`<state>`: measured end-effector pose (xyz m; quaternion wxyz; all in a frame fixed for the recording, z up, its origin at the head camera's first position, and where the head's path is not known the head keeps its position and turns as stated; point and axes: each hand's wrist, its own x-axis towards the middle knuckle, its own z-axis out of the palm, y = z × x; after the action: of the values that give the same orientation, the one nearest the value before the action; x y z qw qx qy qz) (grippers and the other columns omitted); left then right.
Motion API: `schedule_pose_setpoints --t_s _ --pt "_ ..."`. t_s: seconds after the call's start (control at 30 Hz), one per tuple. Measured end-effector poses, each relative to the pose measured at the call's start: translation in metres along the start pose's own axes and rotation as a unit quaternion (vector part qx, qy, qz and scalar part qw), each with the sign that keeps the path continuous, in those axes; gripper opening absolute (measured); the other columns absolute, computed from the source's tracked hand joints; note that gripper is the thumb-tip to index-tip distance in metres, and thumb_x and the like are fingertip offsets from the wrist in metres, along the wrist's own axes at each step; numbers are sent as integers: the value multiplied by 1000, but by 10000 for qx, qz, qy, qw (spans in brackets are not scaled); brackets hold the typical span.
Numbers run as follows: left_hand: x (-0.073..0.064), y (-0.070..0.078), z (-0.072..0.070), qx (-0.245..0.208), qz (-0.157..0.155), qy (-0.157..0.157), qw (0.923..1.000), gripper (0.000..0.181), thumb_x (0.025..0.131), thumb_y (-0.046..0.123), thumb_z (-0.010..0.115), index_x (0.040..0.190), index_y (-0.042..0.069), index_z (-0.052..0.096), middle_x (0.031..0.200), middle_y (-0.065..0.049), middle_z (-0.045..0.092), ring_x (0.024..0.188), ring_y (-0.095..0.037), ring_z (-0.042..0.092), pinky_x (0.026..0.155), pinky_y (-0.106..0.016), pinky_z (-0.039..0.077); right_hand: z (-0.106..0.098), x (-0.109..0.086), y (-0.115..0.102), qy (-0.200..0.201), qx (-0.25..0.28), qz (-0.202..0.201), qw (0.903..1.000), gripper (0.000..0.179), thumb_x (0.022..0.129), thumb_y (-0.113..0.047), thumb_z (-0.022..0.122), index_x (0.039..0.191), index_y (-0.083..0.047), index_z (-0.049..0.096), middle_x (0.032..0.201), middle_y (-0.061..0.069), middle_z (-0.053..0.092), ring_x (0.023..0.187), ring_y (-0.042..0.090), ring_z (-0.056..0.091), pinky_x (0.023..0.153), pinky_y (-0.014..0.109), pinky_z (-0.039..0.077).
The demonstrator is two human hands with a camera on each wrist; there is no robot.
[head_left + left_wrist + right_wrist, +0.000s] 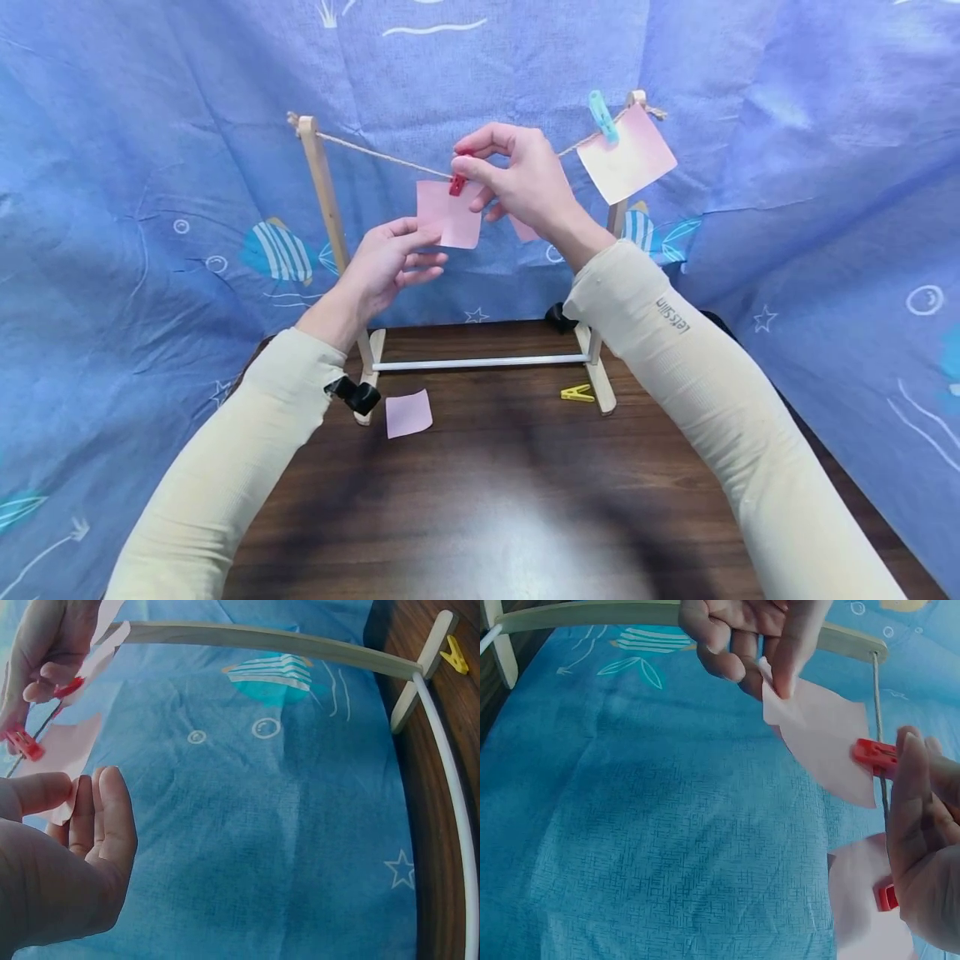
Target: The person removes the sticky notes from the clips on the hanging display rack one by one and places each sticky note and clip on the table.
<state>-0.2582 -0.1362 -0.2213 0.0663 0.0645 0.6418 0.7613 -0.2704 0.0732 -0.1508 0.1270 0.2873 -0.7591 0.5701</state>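
Observation:
A pink paper square [457, 223] hangs at the twine [378, 154], with a red clothespin [456, 185] at its top edge. My right hand [531, 179] pinches the clothespin's upper end between thumb and fingers. Down at the paper's lower left corner, my left hand [386, 262] holds the sheet between thumb and fingers, bending it slightly in the right wrist view. Partly behind the right hand is another pink sheet [862, 900], bearing a second red clothespin [887, 897]. Farther right, a light blue clothespin [603, 117] grips a third pink sheet [637, 154], which hangs tilted.
The twine runs between two wooden posts [324, 183], joined low down by a white rod [480, 362]. On the dark wooden table [465, 483] lie a loose pink sheet [408, 414] at left and a yellow clothespin [577, 393] near the right foot. Blue patterned cloth [480, 67] surrounds it.

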Motion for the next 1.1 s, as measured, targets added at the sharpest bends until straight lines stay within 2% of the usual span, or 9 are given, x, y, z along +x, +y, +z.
schedule_pose_setpoints --t_s 0.2,0.4,0.6,0.73,0.87,1.1 --pt "-1 -3 -5 85 -138 -109 9998 29 97 18 71 122 6 63 110 -13 67 88 -23 72 77 -32 62 5 -5 5 565 477 -386 9965 23 93 -19 76 112 -7 72 99 12 73 67 31 70 50 36 59" --pt "-4 -2 -7 210 -187 -280 9992 31 97 17 71 124 4 61 105 -10 69 86 -21 73 74 -30 62 6 -13 -4 963 846 -542 9903 24 94 -13 74 115 -2 71 103 14 73 67 29 71 52 36 59" --pt "-9 -5 -14 453 -259 -316 9981 31 99 18 69 126 5 60 106 -7 69 86 -19 73 76 -30 62 1 -19 2 777 999 -414 9911 28 92 -15 77 117 -3 71 110 12 72 72 30 73 53 37 60" --pt "-13 -13 -19 876 -255 -424 9949 31 99 22 70 124 6 61 109 -6 68 89 -19 72 80 -32 62 -7 -26 12 538 1045 -190 9929 33 90 -17 81 120 -10 72 111 13 73 79 33 73 54 39 61" --pt "-16 -22 -25 1158 -219 -496 9918 31 99 24 70 122 6 62 108 -6 66 92 -21 71 79 -31 62 -13 -39 20 452 892 -38 9950 39 88 -21 82 125 -16 71 110 13 71 82 32 73 54 35 60" --pt "-20 -38 -45 1292 -329 -425 9902 30 98 24 70 121 7 62 107 -4 64 92 -21 69 75 -27 61 -18 -62 32 278 1016 220 9942 43 89 -19 81 130 -13 67 115 12 69 84 27 74 54 35 61"
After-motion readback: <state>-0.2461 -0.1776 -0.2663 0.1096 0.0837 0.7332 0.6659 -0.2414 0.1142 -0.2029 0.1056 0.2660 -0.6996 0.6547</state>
